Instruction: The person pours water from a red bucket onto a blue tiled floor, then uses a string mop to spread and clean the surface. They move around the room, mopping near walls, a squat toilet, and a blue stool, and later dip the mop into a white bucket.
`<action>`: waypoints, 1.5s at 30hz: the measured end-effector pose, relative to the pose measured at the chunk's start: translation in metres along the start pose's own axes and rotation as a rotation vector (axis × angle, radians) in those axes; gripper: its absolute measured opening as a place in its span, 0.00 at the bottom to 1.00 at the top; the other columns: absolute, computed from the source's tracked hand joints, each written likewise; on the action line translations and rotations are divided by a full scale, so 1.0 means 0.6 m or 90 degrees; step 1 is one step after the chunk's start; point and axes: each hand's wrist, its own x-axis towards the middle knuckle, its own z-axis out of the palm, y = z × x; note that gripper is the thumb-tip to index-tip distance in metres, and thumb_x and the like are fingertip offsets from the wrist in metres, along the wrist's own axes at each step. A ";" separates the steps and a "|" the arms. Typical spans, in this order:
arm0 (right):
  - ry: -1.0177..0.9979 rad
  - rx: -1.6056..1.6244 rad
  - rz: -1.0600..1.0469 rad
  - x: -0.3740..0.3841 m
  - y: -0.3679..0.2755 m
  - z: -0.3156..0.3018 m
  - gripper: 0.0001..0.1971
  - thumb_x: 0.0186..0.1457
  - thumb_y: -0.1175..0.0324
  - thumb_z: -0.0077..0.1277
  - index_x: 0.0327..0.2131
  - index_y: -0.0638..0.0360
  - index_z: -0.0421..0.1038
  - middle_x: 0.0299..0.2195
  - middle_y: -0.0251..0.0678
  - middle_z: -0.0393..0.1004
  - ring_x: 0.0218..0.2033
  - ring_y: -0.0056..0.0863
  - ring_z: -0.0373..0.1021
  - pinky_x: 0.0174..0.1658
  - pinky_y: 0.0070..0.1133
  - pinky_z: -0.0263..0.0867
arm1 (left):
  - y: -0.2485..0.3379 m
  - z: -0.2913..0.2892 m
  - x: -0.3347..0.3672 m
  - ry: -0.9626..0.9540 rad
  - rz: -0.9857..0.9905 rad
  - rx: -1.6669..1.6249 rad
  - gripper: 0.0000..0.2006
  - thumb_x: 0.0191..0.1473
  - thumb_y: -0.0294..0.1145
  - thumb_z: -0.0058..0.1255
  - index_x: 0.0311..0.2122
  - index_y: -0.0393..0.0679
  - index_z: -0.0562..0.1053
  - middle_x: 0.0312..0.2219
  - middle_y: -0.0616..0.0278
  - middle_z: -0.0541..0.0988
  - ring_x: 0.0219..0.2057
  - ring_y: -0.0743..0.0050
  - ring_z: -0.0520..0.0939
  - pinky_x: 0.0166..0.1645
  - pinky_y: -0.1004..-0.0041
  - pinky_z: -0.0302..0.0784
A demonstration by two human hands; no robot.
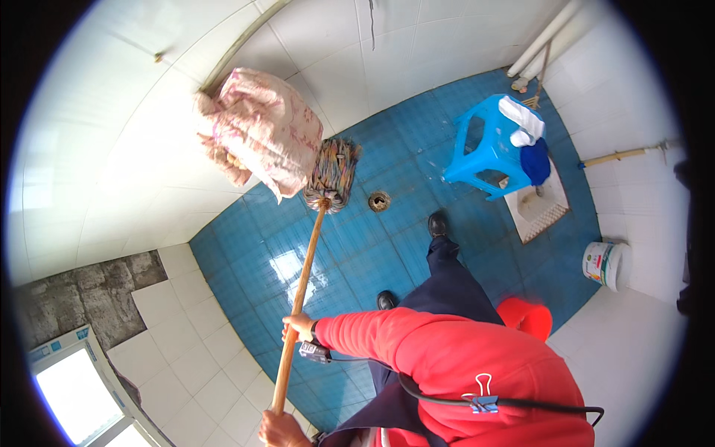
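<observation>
The mop [311, 253], likely head-heavy with soft strands [333, 173], seemed best held by its stiff wooden handle [303, 285], which the left hand [283, 430] and right hand [300, 326] gripped.

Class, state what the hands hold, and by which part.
A mop with multicoloured strands, held by its long, light-brown wooden handle: right hand nearer the strands, left hand farther up.

This is a bathroom: a squat toilet [542, 210] sits in the blue tiled floor [350, 253], with a round drain [379, 200] nearby. White tiles [195, 328] cover most of the walls [357, 67], pale pipes [546, 36] stand in a corner, and a window [78, 387] sits beside an untiled patch [78, 302].
</observation>
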 end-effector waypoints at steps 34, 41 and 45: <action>0.419 -0.456 -0.707 -0.357 -0.788 -0.701 0.32 0.51 0.53 0.46 0.50 0.70 0.49 0.40 0.41 0.66 0.42 0.30 0.64 0.46 0.22 0.61 | 0.850 -0.221 0.294 -0.055 0.312 -0.091 0.09 0.39 0.39 0.50 0.19 0.46 0.70 0.16 0.57 0.75 0.21 0.56 0.77 0.24 0.63 0.71; -0.050 0.744 -0.692 -0.342 -0.848 -0.875 0.32 0.52 0.43 0.35 0.49 0.61 0.53 0.43 0.31 0.66 0.49 0.31 0.56 0.53 0.31 0.49 | 0.859 -0.230 0.247 -0.103 0.275 -0.070 0.10 0.40 0.40 0.50 0.22 0.43 0.71 0.20 0.53 0.75 0.25 0.51 0.76 0.28 0.58 0.70; -0.136 0.795 -0.788 -0.368 -0.876 -0.867 0.28 0.52 0.41 0.31 0.43 0.57 0.59 0.43 0.32 0.64 0.47 0.31 0.57 0.52 0.34 0.49 | 0.858 -0.225 0.242 -0.110 0.283 -0.056 0.12 0.40 0.41 0.50 0.23 0.43 0.71 0.21 0.52 0.75 0.26 0.50 0.76 0.29 0.58 0.70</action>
